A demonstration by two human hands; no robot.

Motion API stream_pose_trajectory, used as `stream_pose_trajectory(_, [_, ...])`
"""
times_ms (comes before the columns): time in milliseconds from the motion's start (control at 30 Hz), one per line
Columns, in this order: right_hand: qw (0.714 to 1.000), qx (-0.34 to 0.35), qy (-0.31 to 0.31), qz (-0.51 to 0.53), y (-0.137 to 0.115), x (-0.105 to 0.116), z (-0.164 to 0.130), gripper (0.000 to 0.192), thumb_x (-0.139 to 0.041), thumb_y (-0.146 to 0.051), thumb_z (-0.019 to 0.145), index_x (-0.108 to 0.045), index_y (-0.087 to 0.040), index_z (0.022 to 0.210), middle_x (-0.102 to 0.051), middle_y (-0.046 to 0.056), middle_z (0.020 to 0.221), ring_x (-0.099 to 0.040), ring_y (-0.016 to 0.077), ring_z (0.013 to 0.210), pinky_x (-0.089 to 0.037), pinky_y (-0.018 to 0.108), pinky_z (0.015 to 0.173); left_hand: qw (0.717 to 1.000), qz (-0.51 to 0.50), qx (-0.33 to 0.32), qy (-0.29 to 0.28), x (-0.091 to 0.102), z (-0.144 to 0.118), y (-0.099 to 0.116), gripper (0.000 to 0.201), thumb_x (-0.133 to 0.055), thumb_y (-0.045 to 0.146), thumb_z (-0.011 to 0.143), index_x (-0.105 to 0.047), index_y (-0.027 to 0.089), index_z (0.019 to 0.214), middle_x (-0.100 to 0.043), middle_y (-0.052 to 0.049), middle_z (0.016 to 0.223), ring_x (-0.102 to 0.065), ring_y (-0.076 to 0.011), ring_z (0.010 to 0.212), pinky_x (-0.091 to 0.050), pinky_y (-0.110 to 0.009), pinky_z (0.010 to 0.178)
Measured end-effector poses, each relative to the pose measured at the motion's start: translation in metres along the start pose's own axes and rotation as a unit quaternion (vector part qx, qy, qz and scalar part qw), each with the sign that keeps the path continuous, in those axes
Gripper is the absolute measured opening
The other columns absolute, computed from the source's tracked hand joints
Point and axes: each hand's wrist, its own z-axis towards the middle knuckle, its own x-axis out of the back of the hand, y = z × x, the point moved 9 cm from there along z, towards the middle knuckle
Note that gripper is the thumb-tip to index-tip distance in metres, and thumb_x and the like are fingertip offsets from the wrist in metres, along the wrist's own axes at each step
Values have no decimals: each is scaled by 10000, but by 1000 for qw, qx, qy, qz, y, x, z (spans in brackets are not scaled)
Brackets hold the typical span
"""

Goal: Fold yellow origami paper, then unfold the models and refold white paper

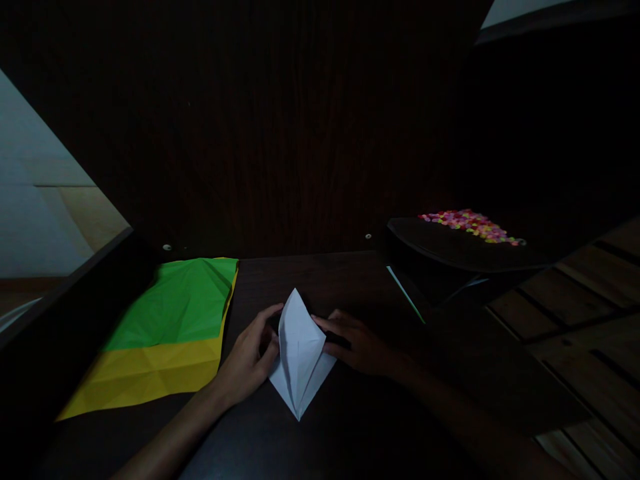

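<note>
Both hands rest on the dark counter (350,427), one at each side of a folded white paper (300,350). I note the left hand (247,360) with fingers curled against the paper's left edge, thumb side pressing the fold, and the right hand (357,343) laid flatter, fingertips touching the right edge. Neither hand is clenched; both pinch or press the paper without lifting it, as far as the dim light lets me tell.

The white paper lies near the middle of the counter, close to the near edge, in a kite-like shape: one point toward the back wall, a longer point toward the person, with a crease down its centre. I judge the step in hand to be a fold being set or flattened along that centre line. The next move would, in my estimate, call for even pressure from both sides so the edges stay aligned.

To the left, just beside the left hand, lies a creased green and yellow sheet (170,333), partly over the counter's left edge. To the right stands a dark tray (450,257) carrying small coloured pieces (473,225), well apart from the right hand. Open room remains behind the paper and in front of it; the right counter edge drops to a slatted wooden floor (585,313).
</note>
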Motion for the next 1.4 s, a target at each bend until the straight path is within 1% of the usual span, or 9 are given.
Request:
stream_pose_trajectory(367, [1000, -2, 5, 8, 1, 0, 0, 537, -552, -326, 937, -401, -259, 1448, -562, 77, 1110, -541, 212, 1023, -438, 388, 942, 1000, 14, -14, -4, -1, 1, 6, 499, -503, 239, 885, -384, 192, 1368, -582, 25, 746, -580, -142, 644, -480, -260, 603])
stream_pose_trajectory(500, [1000, 0, 15, -3, 2, 1, 0, 530, -565, -328, 928, -423, -254, 1433, -560, 82, 1114, -542, 219, 1035, -441, 393, 941, 999, 36, -21, -5, -2, 1, 6, 509, -521, 250, 875, -380, 192, 1361, -595, 15, 793, -574, -140, 651, -483, -259, 601])
stream_pose_trajectory(600, [1000, -3, 22, -9, 2, 3, 0, 529, -576, -328, 919, -435, -246, 1422, -574, 86, 1119, -545, 227, 1054, -443, 401, 949, 998, 54, -28, -4, -4, 0, 4, 502, -532, 245, 877, -379, 209, 1354, -596, 8, 832, -580, -147, 687, -493, -267, 629])
stream_pose_trajectory(700, [999, -11, 31, -4, 2, 5, 1, 501, -578, -314, 914, -455, -233, 1394, -590, 97, 1185, -552, 242, 1103, -420, 449, 994, 997, 60, -40, -4, -5, -1, 3, 392, -525, 242, 901, -438, 215, 1282, -592, -1, 848, -596, -153, 723, -514, -281, 680])
stream_pose_trajectory(800, [999, 1, 43, 21, -3, 8, 1, 433, -570, -294, 918, -482, -241, 1339, -590, 93, 1271, -575, 243, 1132, -336, 519, 1074, 995, 60, -79, -13, -8, -1, 9, 246, -495, 232, 928, -533, 225, 1170, -610, -59, 1038, -621, -181, 902, -524, -321, 816])
stream_pose_trajectory(900, [997, -3, 58, 58, -3, 11, 1, 387, -541, -281, 935, -482, -236, 1315, -600, 102, 1265, -603, 234, 1110, -401, 491, 1031, 992, 73, -104, -14, -9, -1, 14, 226, -483, 229, 935, -594, 228, 1132, -584, -84, 1174, -597, -212, 1068, -505, -357, 921])
stream_pose_trajectory(967, [996, 1, 66, 66, -2, 12, 1, 345, -502, -262, 955, -489, -230, 1297, -603, 104, 1253, -598, 227, 1123, -440, 455, 996, 990, 87, -110, -4, -7, -1, 16, 223, -497, 239, 928, -620, 228, 1114, -593, -82, 1164, -602, -221, 1073, -513, -372, 924])
stream_pose_trajectory(1133, [997, 34, 70, 29, -4, 11, 1, 271, -417, -230, 990, -537, -236, 1233, -629, 80, 1210, -576, 215, 1138, -356, 483, 1070, 987, 109, -119, 15, -5, -1, 18, 205, -556, 265, 903, -645, 239, 1087, -616, -73, 1131, -603, -238, 1058, -521, -394, 915])
stream_pose_trajectory(1400, [996, 20, 76, 34, -8, 13, 1, 215, -484, -250, 968, -580, -221, 1158, -635, 71, 1110, -585, 200, 1036, -461, 384, 924, 985, 131, -113, 0, -10, -2, 18, 288, -639, 353, 866, -625, 241, 1131, -601, -78, 1163, -576, -266, 1073, -493, -441, 940])
